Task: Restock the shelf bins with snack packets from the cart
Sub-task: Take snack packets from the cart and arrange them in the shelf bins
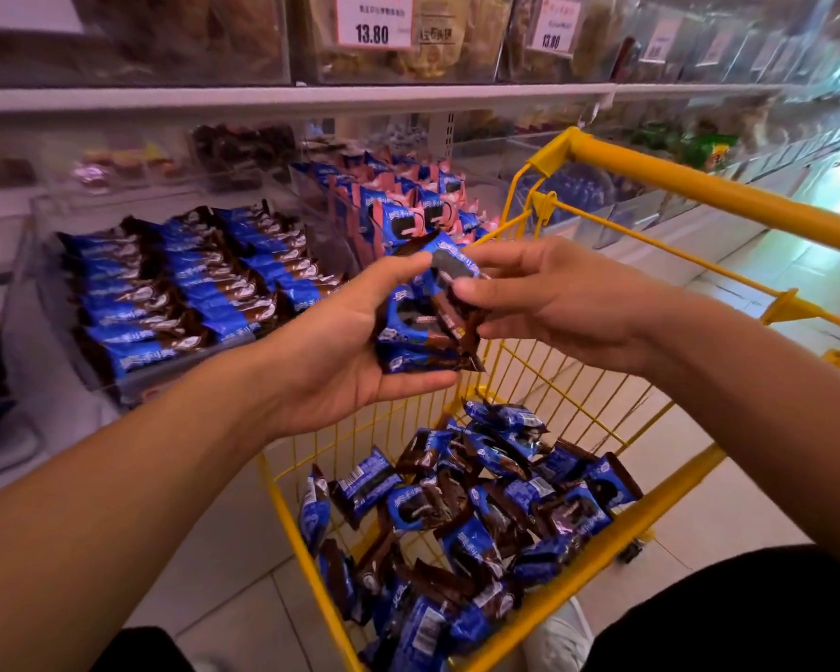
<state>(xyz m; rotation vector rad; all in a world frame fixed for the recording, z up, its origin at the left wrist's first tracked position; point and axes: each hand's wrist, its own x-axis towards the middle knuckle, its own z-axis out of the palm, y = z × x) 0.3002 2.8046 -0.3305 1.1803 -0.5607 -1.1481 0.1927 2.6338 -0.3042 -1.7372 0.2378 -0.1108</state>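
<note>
Partly hidden packets (pixel 425 327) between left hand (pixel 355 351), right hand (pixel 554 303).

Upper bins (pixel 408 41) are blurred and cut off; far price tags (pixel 663 43) unreadable

Blue-and-brown snack packets (pixel 423 327), stacked between both hands above the cart.
Loose heap in yellow cart (pixel 597 380); neat rows filling clear shelf bin (pixel 49 303).
</note>
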